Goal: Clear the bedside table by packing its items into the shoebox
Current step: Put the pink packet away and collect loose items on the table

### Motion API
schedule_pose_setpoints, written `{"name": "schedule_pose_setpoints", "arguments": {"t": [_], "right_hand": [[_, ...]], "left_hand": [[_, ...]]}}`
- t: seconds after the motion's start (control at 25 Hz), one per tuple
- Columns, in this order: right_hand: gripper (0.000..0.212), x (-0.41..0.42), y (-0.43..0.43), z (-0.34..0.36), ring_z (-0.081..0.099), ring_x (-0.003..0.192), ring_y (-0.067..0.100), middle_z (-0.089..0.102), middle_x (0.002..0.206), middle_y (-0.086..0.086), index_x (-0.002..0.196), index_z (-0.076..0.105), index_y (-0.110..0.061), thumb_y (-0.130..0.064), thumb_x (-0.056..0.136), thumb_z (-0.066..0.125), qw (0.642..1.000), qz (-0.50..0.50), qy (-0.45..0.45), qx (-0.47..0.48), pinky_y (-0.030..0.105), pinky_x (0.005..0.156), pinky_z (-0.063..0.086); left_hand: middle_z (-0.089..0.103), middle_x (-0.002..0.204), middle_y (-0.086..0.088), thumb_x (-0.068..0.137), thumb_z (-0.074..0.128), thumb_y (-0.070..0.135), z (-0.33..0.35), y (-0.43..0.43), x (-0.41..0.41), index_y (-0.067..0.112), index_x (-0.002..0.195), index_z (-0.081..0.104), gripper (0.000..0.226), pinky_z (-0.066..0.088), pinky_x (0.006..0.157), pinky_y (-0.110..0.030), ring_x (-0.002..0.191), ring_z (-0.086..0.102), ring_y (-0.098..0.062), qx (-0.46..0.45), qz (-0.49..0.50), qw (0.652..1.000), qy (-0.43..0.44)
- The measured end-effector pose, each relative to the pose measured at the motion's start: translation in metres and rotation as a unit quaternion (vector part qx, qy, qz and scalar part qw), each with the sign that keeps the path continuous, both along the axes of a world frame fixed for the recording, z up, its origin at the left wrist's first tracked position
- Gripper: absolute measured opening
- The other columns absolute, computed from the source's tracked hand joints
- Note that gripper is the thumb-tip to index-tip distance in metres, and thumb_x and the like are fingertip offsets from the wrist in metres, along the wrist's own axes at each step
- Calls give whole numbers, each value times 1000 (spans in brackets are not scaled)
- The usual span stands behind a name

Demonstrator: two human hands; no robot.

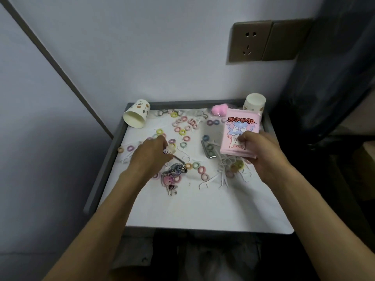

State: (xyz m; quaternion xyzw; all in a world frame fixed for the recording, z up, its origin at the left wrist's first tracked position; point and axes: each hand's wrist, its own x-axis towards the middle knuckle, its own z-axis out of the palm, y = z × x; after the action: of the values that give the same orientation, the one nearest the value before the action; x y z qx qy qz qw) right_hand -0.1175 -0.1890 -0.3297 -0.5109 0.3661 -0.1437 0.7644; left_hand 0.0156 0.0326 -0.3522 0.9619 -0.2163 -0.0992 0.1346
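Left hand (152, 154): left of centre, palm down, fingers curled to pinch a small pale piece (170, 148) off the table (182, 209). Low, probably because flat bits need fingertips.
Right hand (263, 153): right of centre, gripping the pink packet (240, 126) by its lower edge, thumb on the printed face. It is held clear of the top, likely as a first item to pack.
Shoebox: not in the frame, so nothing can be seen packed.
Scatter: loose across the upper half of the table, so I judge the clearing has barely begun. The lower part holds none of it.
Cups: two. One (135, 117) lies tipped in the upper-left corner, mouth towards the camera. One (254, 103) sits at the upper right behind the packet, and I cannot tell its pose.
Packet: one.
Puff (219, 110): one, pink, at the far edge just left of the packet.
Hex keys: two. One (207, 152) lies between the hands. One (180, 160) is at the left fingertips, and I cannot tell whether it is held.
Keychain (169, 179): one cluster with a pink charm, just below the left hand.
Rings (183, 132): pastel, well over twenty, too blurred for an exact count.
Floss picks (209, 180): several, white on white, tangled, no count possible.
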Motion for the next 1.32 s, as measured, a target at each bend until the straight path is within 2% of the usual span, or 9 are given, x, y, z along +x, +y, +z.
{"name": "schedule_pose_setpoints", "arguments": {"t": [0.2, 0.44, 0.52, 0.6, 0.72, 0.8, 0.92, 1.08, 1.32], "right_hand": [[16, -8, 2, -6, 71, 65, 15, 76, 79, 2, 89, 67, -12, -2, 79, 58, 997, 35, 17, -64, 26, 59, 54], [11, -13, 10, -11, 73, 70, 16, 76, 81, 2, 93, 69, -10, -8, 86, 62, 995, 76, 38, -55, 22, 53, 54], [12, -13, 10, -11, 73, 71, 16, 76, 82, 1, 95, 69, -11, -9, 86, 62, 995, 71, 36, -53, 23, 53, 54], [12, -13, 5, -9, 73, 68, 14, 76, 80, 0, 95, 69, -12, -8, 85, 62, 997, 49, 27, -50, 20, 50, 52], [12, -11, 1, -5, 71, 61, 10, 75, 75, -2, 91, 68, -13, -6, 86, 61, 999, 16, 4, -34, 18, 48, 50], [12, -10, -4, -3, 71, 61, 10, 75, 72, -4, 87, 67, -16, -6, 87, 60, 1000, -9, -5, -19, 21, 51, 52], [15, -10, -15, -3, 72, 65, 12, 75, 72, -8, 87, 66, -21, -7, 88, 61, 999, -42, -23, -1, 26, 59, 53], [17, -11, -30, -6, 74, 72, 15, 76, 80, -6, 99, 67, -21, -9, 87, 62, 997, -59, -47, 11, 26, 56, 53], [15, -7, -35, -10, 73, 67, 12, 75, 74, -9, 93, 66, -23, -10, 87, 63, 998, -51, -38, 14, 26, 55, 54]], "left_hand": [[68, 102, -9, 91, 64, 36, -7, 33, -16, 15, 110, 57, 30, 48, 66, -32, 84, 61, -24, 50, 58, 997, -15], [66, 109, -9, 94, 55, 36, -5, 28, -21, 15, 114, 53, 29, 42, 67, -30, 94, 62, -27, 122, 34, 992, -13], [64, 116, -9, 95, 54, 39, 0, 24, -19, 16, 119, 53, 34, 47, 74, -32, 100, 61, -26, 141, 26, 990, -14], [60, 123, -8, 93, 57, 44, 8, 12, -11, 16, 126, 52, 43, 51, 85, -38, 109, 59, -27, 123, 19, 991, -42], [61, 126, -6, 90, 64, 42, 22, -36, 7, 18, 126, 56, 44, 51, 89, -41, 110, 59, -26, -41, -12, 996, -72], [60, 130, -6, 88, 68, 36, 23, -91, 21, 17, 129, 54, 47, 49, 92, -41, 115, 58, -27, -101, -48, 991, -69], [57, 133, -11, 87, 70, 35, 10, -159, 42, 15, 136, 47, 58, 47, 89, -40, 119, 55, -33, -56, -98, 991, -73], [62, 123, -13, 86, 68, 42, -16, -196, 67, 13, 129, 51, 55, 42, 80, -37, 112, 57, -35, 25, -118, 985, -126], [64, 118, -12, 85, 68, 45, -18, -196, 65, 9, 121, 55, 52, 40, 76, -36, 107, 58, -33, 24, -129, 979, -153]]}}
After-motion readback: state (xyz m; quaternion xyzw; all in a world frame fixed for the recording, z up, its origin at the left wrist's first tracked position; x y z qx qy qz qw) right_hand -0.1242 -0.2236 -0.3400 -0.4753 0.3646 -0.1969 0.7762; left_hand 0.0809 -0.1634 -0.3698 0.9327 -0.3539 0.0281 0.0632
